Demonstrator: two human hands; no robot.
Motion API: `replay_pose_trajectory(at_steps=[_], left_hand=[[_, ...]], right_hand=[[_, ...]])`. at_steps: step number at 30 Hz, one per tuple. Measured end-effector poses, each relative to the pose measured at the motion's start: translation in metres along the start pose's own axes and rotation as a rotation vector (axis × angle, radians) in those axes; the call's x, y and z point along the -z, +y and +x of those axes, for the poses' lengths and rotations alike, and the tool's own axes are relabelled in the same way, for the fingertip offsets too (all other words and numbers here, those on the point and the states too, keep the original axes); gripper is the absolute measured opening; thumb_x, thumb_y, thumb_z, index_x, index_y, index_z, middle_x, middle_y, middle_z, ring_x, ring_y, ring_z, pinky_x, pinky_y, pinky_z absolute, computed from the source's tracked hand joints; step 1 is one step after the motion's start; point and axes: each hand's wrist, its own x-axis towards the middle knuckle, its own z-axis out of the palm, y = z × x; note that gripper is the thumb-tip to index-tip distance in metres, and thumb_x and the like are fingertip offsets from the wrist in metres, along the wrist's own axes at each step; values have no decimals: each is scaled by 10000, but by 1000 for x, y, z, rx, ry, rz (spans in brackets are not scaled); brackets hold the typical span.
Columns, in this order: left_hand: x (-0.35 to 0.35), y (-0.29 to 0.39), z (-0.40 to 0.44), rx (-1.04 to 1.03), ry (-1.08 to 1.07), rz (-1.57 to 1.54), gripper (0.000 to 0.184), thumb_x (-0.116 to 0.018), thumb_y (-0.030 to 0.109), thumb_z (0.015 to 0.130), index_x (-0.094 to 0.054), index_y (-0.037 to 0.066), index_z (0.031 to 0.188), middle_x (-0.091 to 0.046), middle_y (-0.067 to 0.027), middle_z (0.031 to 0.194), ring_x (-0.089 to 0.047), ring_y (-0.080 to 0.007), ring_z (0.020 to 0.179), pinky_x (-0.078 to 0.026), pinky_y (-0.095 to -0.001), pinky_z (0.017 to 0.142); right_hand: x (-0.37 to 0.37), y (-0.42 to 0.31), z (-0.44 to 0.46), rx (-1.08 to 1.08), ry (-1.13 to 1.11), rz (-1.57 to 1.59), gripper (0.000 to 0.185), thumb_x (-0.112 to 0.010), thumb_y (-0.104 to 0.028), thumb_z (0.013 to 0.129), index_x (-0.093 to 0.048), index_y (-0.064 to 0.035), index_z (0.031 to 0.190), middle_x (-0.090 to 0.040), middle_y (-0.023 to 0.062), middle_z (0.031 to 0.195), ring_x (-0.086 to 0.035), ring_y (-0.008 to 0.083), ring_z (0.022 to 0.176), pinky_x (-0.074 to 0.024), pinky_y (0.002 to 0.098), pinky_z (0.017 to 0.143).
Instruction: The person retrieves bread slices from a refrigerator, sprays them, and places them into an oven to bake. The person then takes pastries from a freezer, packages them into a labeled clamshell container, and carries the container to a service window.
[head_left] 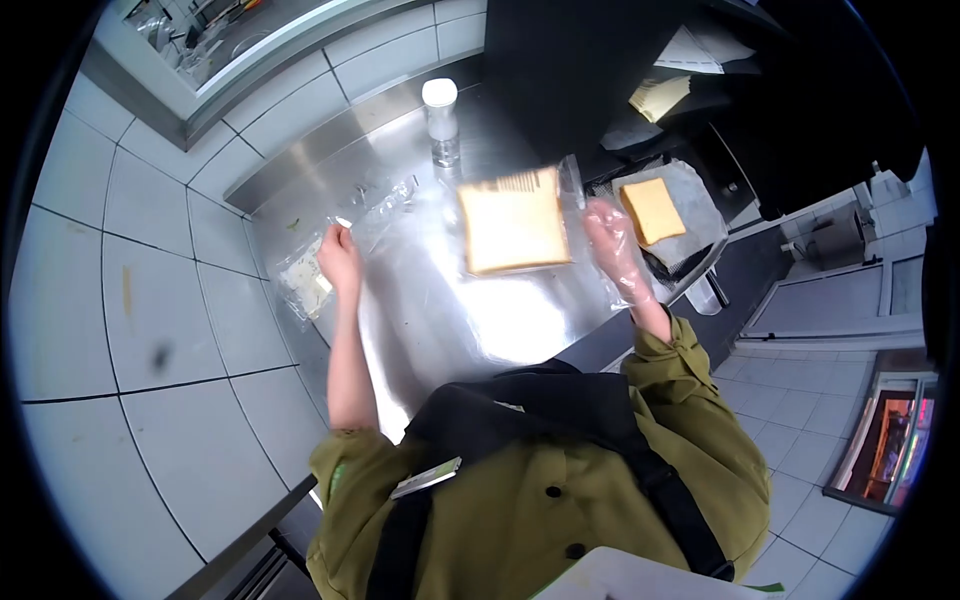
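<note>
The steel bench (415,305) is the largest thing about the hands, its left edge running along the white-tiled wall and its back edge against a low upstand. By its right edge sits a dark tray (690,266) lined with white paper (698,195). The bagged bread (512,222), wrapped in clear plastic, lies flat between the middle of the bench and its right edge, its cut face upward and dark stripes along the side nearest the back edge. The right hand (610,240), in a clear plastic glove, is between the bread and the tray, just beside the bag; its fingers are bent, but whether they grip the bag's edge I cannot tell. The left hand (340,262), bare, is near the left edge, its fingers curled in and the thumb pressed to them. Just beside it, towards the wall, lies a clear packet (303,280) with pale contents. A golden bread slice (653,212) rests on the paper. A white-capped bottle (441,125) stands upright near the back edge. Smallest is a white piece (343,222), pinched at the left fingertips.
</note>
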Motion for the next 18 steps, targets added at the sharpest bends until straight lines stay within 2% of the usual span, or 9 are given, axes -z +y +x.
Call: replay_pose_trajectory(at_steps=[2,3,5,7,9,11,13,16,18], left_hand=[[-13,-21,9,60,-155,263,146,-516,129,802,-588,9,843,-598,-142,780,-558,-322,717,-441,-421,651],[-6,2,10,-90,47,188,133,-535,124,786,-589,15,837,-595,-137,796,-556,-318,731,-441,-424,655],[9,60,6,-385,451,36,116,-572,114,753,-591,27,826,-587,-129,828,-551,-309,760,-440,-431,663],[26,127,-24,-785,169,-202,130,-641,100,706,-576,36,798,-570,-95,861,-559,-264,784,-462,-356,662],[25,163,-45,-964,-71,-304,179,-677,86,653,-557,47,781,-556,-74,832,-557,-232,775,-469,-319,619],[15,175,-47,-1132,-137,-306,146,-632,114,657,-522,52,730,-514,-56,786,-533,-207,739,-464,-279,552],[8,185,-48,-1206,-126,-275,179,-650,114,624,-536,52,747,-530,-48,792,-548,-192,765,-469,-273,540],[0,193,-53,-1327,-199,-168,152,-611,110,616,-513,53,716,-500,-44,760,-532,-189,769,-473,-268,536],[-1,195,-58,-1400,-269,-47,114,-582,92,632,-498,54,699,-479,-47,748,-517,-195,764,-472,-262,544]], right_hand=[[-22,-9,3,169,81,51,156,-482,-129,803,-464,-7,707,-395,-13,650,-366,63,619,-323,226,536],[-28,-16,7,217,71,8,143,-491,-116,780,-456,-15,685,-407,10,629,-396,103,597,-344,261,544],[-36,-31,20,307,-92,-61,132,-500,-115,753,-452,-21,674,-419,42,633,-423,153,600,-362,292,564],[-41,-41,19,333,-235,-101,122,-509,-116,729,-452,-26,668,-431,70,641,-443,199,609,-374,317,579],[-41,-48,18,321,-345,-116,115,-515,-120,708,-456,-30,668,-441,95,654,-455,241,623,-379,336,590],[-28,-55,19,279,-400,-203,139,-508,-167,721,-496,-36,676,-486,111,683,-478,265,652,-384,356,603],[-18,-61,16,232,-419,-273,145,-506,-175,714,-525,-36,675,-526,138,704,-509,303,692,-396,382,615],[-9,-63,13,347,-458,-407,115,-541,-131,689,-488,-31,670,-492,124,668,-493,291,648,-394,362,583],[-7,-63,11,446,-427,-525,165,-541,-172,673,-530,-18,615,-534,147,643,-521,320,652,-408,411,594]])
